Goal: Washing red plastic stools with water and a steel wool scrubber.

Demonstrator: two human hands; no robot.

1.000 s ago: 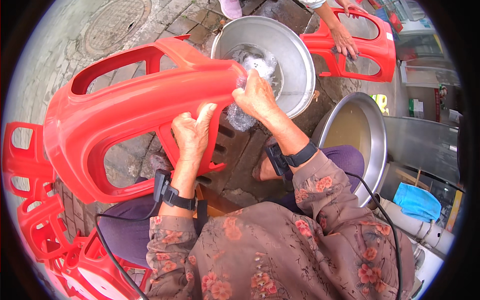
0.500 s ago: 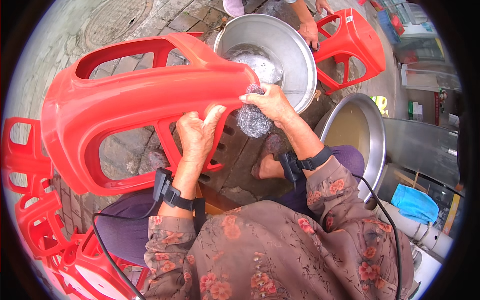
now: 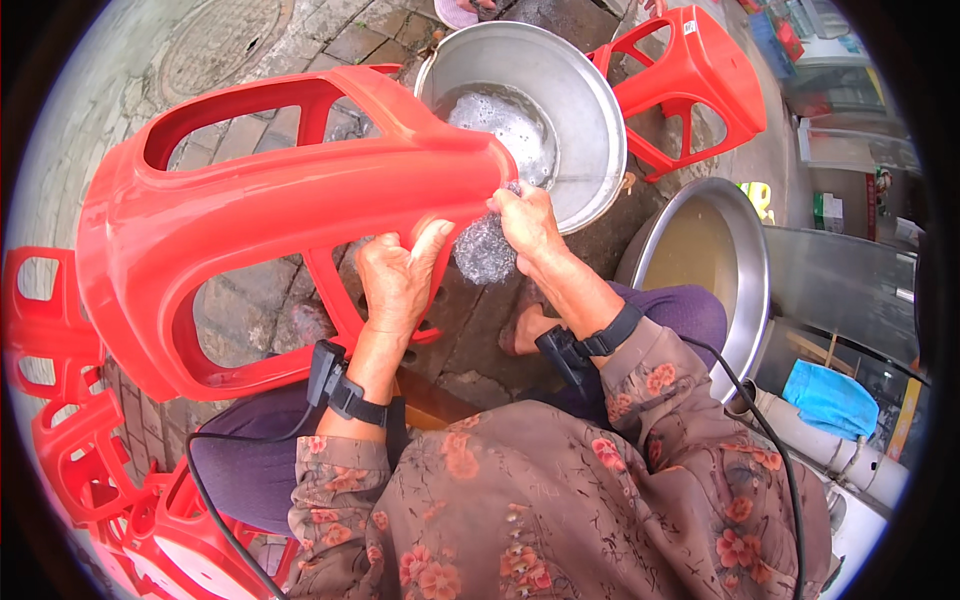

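A large red plastic stool (image 3: 260, 205) lies tilted on its side in front of me, its seat end over a metal basin. My left hand (image 3: 400, 280) grips one of its lower legs from beneath. My right hand (image 3: 525, 220) is shut on a grey steel-wool scourer (image 3: 485, 250) and presses it against the underside of the stool's seat edge. Both wrists wear black bands with cables.
A metal basin of soapy water (image 3: 585, 110) sits ahead. A second basin with brownish water (image 3: 735, 250) is to the right. Another red stool (image 3: 700, 80) stands behind, more red stools (image 3: 50, 400) are stacked at left. A blue cloth (image 3: 830, 400) lies at right.
The stool has swung so that its seat end sits lower over the basin. My right hand with the scourer moved down along the seat edge. The other person's hand on the far stool is gone.
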